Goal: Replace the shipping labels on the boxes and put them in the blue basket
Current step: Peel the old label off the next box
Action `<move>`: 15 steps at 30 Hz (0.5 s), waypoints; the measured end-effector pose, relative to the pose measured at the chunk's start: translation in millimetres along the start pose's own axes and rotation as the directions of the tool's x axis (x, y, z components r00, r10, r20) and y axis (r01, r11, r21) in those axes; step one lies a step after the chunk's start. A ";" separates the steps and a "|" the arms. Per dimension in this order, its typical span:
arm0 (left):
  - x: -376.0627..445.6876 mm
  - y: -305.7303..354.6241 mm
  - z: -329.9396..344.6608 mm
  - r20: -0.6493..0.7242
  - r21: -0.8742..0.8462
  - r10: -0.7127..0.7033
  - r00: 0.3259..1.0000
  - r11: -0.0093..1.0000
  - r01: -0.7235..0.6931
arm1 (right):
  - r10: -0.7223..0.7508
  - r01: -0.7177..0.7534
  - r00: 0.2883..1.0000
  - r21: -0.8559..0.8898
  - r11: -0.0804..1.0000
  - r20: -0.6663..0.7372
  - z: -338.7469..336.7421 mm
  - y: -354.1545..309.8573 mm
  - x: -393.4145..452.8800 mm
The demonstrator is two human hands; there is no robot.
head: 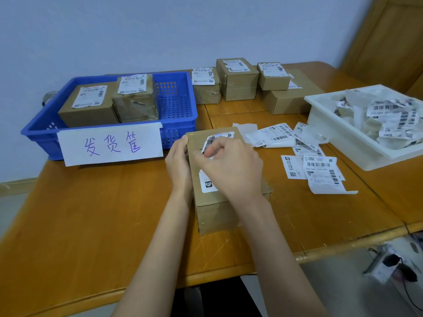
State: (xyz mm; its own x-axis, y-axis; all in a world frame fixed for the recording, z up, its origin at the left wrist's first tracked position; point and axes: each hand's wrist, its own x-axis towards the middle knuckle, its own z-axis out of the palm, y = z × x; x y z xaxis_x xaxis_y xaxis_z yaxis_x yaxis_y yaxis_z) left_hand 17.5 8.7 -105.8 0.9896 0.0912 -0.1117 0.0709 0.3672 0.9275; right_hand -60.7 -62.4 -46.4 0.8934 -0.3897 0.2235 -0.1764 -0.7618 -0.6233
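While the left hand lies along the left edge of a box with its fingers curled over that edge, the right hand sits on top of it, thumb and fingers pinching a crumpled flap of the old label, which is torn and partly lifted from the cardboard. This box is plain brown cardboard, rectangular, standing on the desk just in front of the blue basket; a white scrap with a dark printed square is stuck to its top near the right wrist. Inside the basket, a perforated plastic crate with a white paper sign taped to its front wall and handwritten in purple, two boxes sit side by side, each with a white label on top; the right one looks wrapped in glossy tape. Behind the basket's right end, four more boxes stand near the wall, all labelled, one small one stacked on a flat, wider one. Loose labels, thin white sheets with black barcodes and curling edges, lie scattered on the desk to the right of the held box. Further right, a white plastic tray holds a heap of crumpled label scraps. Glossy orange-brown wood forms the desk, with a seam running across it.
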 end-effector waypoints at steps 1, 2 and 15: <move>1.1 -0.5 0.0 -0.006 0.018 0.007 1.000 1.000 -0.007 | -0.013 0.014 1.000 -0.050 0.999 0.016 1.1 -1.5 0.0; 1.6 -0.6 0.5 -0.015 0.039 0.012 1.000 0.999 -0.011 | -0.021 0.023 0.999 -0.084 0.996 0.026 2.0 -3.0 0.3; 0.8 -1.7 0.9 -0.010 -0.005 0.006 1.000 1.000 -0.006 | -0.013 0.016 1.000 -0.140 0.990 0.024 2.1 -2.8 1.3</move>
State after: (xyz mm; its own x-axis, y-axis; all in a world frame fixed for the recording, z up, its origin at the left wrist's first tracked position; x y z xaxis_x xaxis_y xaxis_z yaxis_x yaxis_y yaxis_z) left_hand 18.3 7.3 -107.1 0.9886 0.1030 -0.1096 0.0639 0.3716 0.9262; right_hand -58.2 -59.7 -46.0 0.9052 -0.3672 0.2138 -0.2179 -0.8331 -0.5085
